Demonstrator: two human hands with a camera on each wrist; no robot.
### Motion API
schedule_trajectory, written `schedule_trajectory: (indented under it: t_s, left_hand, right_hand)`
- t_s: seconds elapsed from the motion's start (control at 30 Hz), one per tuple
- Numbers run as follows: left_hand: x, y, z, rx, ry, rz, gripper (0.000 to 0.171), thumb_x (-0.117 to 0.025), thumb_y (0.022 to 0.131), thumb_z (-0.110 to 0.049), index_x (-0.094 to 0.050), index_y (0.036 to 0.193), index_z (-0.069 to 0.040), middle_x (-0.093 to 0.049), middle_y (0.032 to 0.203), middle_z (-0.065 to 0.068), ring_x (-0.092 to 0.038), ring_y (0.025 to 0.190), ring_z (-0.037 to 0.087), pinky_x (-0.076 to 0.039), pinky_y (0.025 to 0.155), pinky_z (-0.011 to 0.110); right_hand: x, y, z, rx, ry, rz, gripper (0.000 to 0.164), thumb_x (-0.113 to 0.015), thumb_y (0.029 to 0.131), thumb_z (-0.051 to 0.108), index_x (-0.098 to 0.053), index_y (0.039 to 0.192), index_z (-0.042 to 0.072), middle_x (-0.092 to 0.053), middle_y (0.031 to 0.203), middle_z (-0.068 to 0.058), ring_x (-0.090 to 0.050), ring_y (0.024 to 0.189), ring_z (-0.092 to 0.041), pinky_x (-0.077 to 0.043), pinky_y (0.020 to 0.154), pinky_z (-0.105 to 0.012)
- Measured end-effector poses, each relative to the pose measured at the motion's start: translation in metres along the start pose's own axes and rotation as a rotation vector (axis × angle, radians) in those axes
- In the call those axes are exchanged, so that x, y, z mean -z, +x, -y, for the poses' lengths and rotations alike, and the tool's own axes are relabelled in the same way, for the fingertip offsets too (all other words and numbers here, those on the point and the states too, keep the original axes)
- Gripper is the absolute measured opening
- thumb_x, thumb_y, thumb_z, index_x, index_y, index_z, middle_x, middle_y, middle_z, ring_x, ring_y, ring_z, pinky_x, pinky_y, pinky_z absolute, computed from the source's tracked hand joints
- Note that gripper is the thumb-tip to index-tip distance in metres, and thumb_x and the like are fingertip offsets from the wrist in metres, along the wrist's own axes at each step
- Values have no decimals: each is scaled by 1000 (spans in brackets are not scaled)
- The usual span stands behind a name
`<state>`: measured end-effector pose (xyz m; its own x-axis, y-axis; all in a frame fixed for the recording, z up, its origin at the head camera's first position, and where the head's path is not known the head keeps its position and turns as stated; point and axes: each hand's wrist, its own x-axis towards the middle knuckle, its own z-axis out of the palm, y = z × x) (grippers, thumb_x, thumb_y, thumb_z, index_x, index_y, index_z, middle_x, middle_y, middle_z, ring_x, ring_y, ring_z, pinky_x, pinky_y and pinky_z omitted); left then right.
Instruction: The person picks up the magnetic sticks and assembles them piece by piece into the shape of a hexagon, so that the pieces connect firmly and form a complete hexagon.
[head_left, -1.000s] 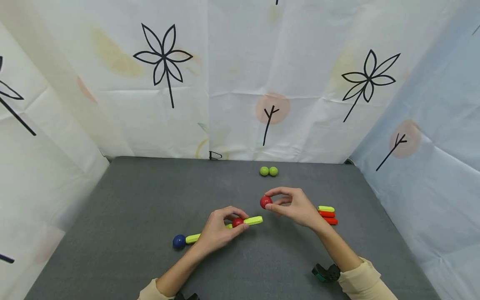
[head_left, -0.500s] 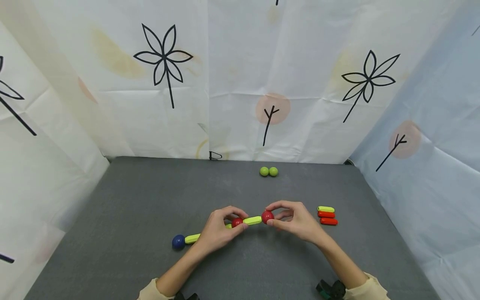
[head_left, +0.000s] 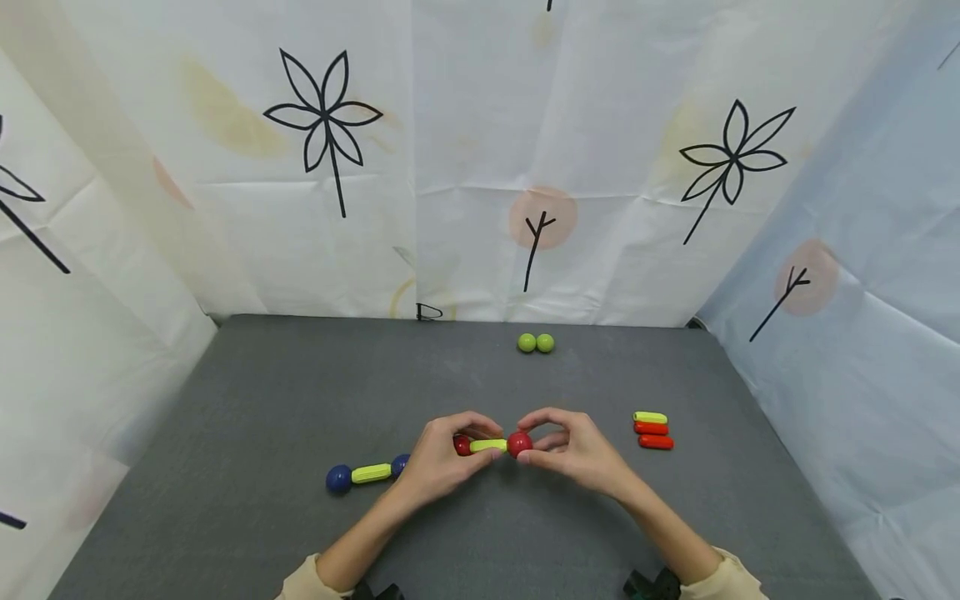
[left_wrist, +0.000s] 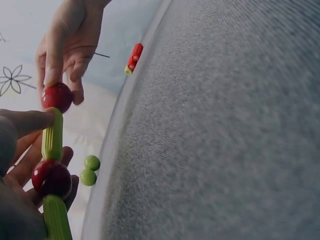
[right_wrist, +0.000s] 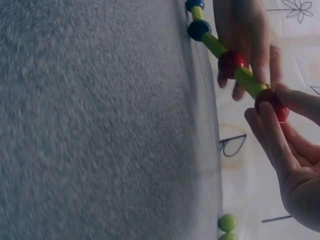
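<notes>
A row of balls joined by yellow-green rods lies across the middle. From its left end come a blue ball (head_left: pixel 339 479), a rod (head_left: pixel 372 473) and a second blue ball (right_wrist: pixel 199 30), then a rod (right_wrist: pixel 215 46) and a red ball (right_wrist: pixel 232 64). My left hand (head_left: pixel 441 457) pinches the last yellow-green rod (left_wrist: pixel 52 137), thumb across it, and partly hides the row in the head view. My right hand (head_left: pixel 576 454) holds the end red ball (head_left: pixel 519 444) between thumb and fingers. This ball touches the rod's right end.
Two green balls (head_left: pixel 536 342) sit side by side near the back edge of the grey table (head_left: pixel 300 375). To the right of my right hand lie a yellow-green rod (head_left: pixel 649 417) and two red rods (head_left: pixel 653 435). Patterned cloth walls (head_left: pixel 465 250) stand around the table.
My right hand has brought the red ball down and left onto the rod's end. The row has shifted left, and the second blue ball has come out from behind my left hand.
</notes>
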<state>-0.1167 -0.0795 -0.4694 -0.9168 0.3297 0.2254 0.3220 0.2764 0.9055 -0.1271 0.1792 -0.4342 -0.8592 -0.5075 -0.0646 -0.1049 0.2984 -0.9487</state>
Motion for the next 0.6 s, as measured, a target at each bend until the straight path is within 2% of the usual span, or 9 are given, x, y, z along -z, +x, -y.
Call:
schedule_trajectory:
  t_s: [0.1,0.23,0.37,0.5,0.6]
  left_hand:
    - [0,1,-1,-24,-6,21,27,-90,90,-17,-79,115,-19,-84,111,1,-81,103,28,-65,87,38]
    - [0,2,-2,-37,1,38,29,-91,89,-20,-79,116,-20,-84,112,0,-81,102,25,-65,86,35]
    - [-1,4,0,-48,11,39,33,-93,87,-21,-79,117,-20,-83,114,-1,-80,101,20,-64,88,31]
    - [-2,4,1,-52,12,40,36,-95,85,-21,-79,117,-21,-82,115,-2,-80,100,19,-64,90,31]
    - [-2,4,1,-42,15,41,35,-95,85,-25,-80,117,-22,-82,114,-4,-80,99,18,-64,90,32]
  right_hand:
    - [-4,2,-1,-1,15,7,47,-85,95,15,-66,134,-4,-73,128,-28,-84,95,-20,-64,82,-24]
    - [-7,4,1,0,20,2,47,-85,95,15,-66,134,-4,-72,130,-25,-84,95,-18,-64,83,-24]
    - [-9,4,2,-9,24,1,47,-85,95,16,-65,133,-2,-73,129,-25,-84,97,-27,-63,82,-24]
    - [-10,5,3,-26,38,9,46,-85,96,17,-65,133,-1,-75,126,-26,-83,99,-37,-62,81,-23]
    - [-7,4,4,-27,41,33,46,-84,97,17,-65,135,-2,-74,129,-26,-83,100,-34,-62,83,-23]
